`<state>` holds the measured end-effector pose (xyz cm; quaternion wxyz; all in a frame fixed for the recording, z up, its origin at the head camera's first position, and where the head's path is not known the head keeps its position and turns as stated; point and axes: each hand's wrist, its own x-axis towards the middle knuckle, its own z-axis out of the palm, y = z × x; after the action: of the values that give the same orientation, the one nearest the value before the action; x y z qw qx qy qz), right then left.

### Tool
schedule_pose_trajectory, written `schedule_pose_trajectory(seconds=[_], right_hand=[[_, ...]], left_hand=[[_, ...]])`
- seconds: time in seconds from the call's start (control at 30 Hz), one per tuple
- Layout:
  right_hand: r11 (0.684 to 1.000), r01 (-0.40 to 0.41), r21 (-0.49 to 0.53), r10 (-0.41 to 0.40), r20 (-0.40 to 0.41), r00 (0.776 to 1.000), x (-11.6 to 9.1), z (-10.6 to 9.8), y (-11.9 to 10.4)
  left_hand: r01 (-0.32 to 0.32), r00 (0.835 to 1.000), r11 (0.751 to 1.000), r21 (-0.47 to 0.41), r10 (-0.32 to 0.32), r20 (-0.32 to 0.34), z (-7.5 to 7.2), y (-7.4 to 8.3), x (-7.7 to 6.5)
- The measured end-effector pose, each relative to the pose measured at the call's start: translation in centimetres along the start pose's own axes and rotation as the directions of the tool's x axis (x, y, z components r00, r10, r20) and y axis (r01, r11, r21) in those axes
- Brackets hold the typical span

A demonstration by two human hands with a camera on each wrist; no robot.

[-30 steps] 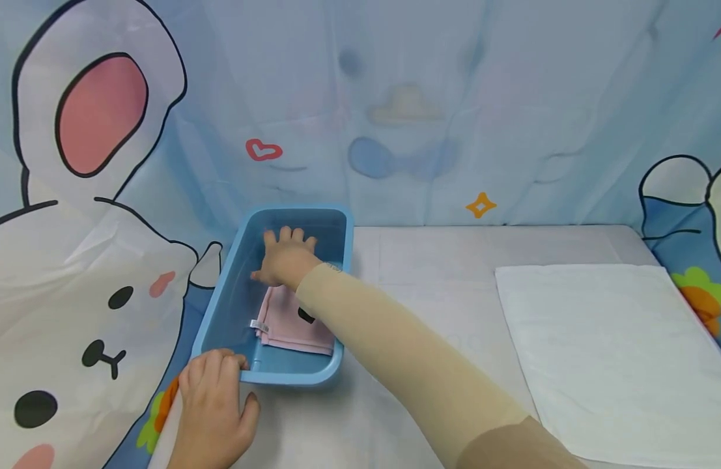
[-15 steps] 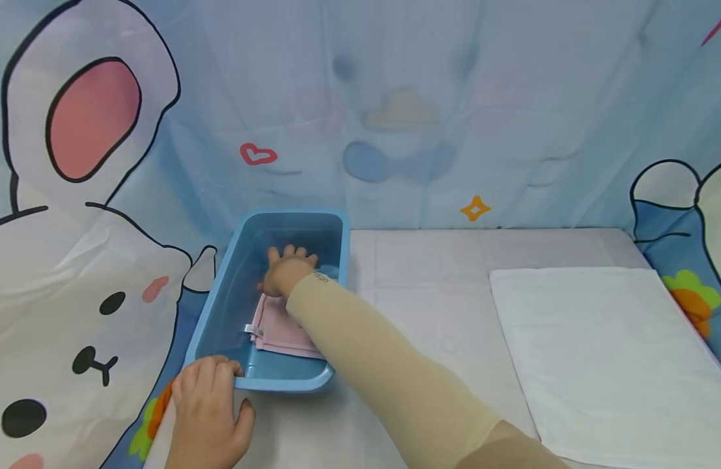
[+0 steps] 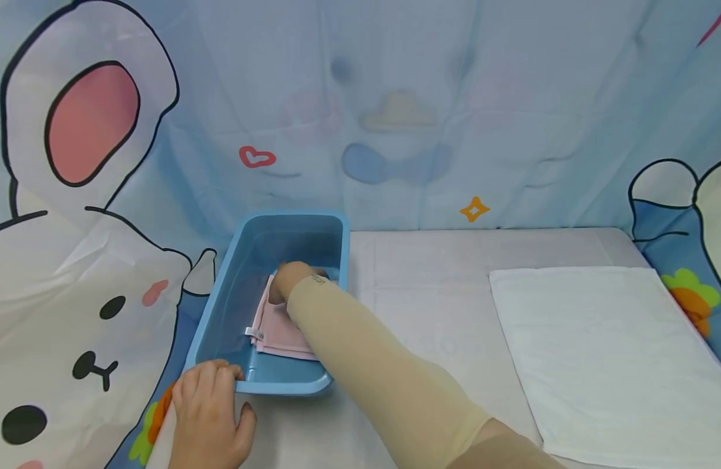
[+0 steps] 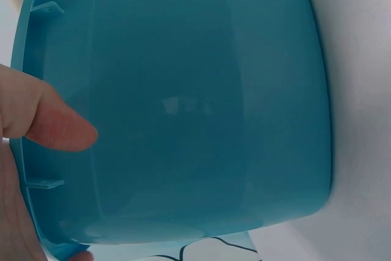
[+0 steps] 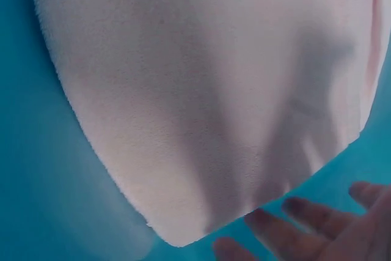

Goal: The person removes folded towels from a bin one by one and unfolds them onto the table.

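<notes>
A pink folded towel (image 3: pixel 281 332) with a white tag lies in a blue plastic bin (image 3: pixel 219 306). My right hand (image 3: pixel 292 277) reaches down into the bin at the towel's far edge, its fingers hidden in the head view. In the right wrist view, the fingers (image 5: pixel 284 233) are extended and spread beside the towel's edge (image 5: pixel 201 151); one fingertip appears to touch it. At the bin's near left corner, my left hand (image 3: pixel 210 410) grips the rim. The left wrist view has the thumb (image 4: pixel 64 128) on the outside of the bin wall (image 4: pixel 183 102).
A white folded cloth (image 3: pixel 606 352) lies flat at the right of the table. The white tabletop (image 3: pixel 419 286) stretches between bin and cloth. A printed curtain (image 3: pixel 407 78) hangs behind the bin, with a rabbit print (image 3: pixel 90 293) at its left.
My right hand has moved toward me, from spread fingers above the bin's far part to fingers pointing down at the towel's far edge. The left hand stays on the rim.
</notes>
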<state>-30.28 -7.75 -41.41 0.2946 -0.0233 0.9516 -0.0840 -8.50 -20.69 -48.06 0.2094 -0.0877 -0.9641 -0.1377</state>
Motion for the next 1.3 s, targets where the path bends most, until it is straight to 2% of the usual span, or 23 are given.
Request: schedule_pose_trajectory(seconds=[0.1, 0.2, 0.47, 0.67, 0.8, 0.93, 1.17, 1.3], right_hand=[[0.998, -0.037, 0.044, 0.035, 0.058, 0.998, 0.1, -0.1, -0.2], [0.995, -0.068, 0.077, 0.063, 0.076, 0.995, 0.2, -0.2, -0.3], [0.994, -0.092, 0.059, 0.086, 0.103, 0.991, 0.8, -0.2, -0.7], [0.998, -0.047, -0.048, 0.054, 0.147, 0.988, 1.3, -0.4, -0.9], [0.996, -0.045, -0.073, 0.058, 0.187, 0.981, 1.4, -0.5, -1.0], [0.992, -0.02, -0.123, 0.043, 0.188, 0.981, 1.7, -0.5, -1.2], [0.993, -0.052, -0.109, 0.072, 0.189, 0.979, 1.6, -0.3, -1.2], [0.993, -0.037, -0.112, 0.055, 0.162, 0.985, 1.7, -0.2, -1.3]], left_hand=[[0.0, 1.0, 1.0, -0.004, 0.0, -0.001, 0.0, 0.0, 0.0], [0.002, 1.0, 1.0, -0.007, -0.002, -0.003, 0.0, -0.1, 0.0], [-0.005, 1.0, 1.0, -0.016, 0.005, -0.024, 0.3, -0.3, -0.1], [0.003, 1.0, 1.0, -0.011, -0.003, -0.016, 0.3, -0.3, -0.1], [0.01, 1.0, 1.0, -0.007, -0.01, -0.005, 0.3, -0.2, -0.1], [0.006, 1.0, 1.0, -0.009, -0.006, -0.007, 0.4, -0.2, -0.1], [-0.016, 1.0, 1.0, -0.019, 0.016, -0.024, 0.5, -0.4, 0.0], [-0.018, 1.0, 1.0, -0.022, 0.017, -0.025, 0.5, -0.5, 0.0]])
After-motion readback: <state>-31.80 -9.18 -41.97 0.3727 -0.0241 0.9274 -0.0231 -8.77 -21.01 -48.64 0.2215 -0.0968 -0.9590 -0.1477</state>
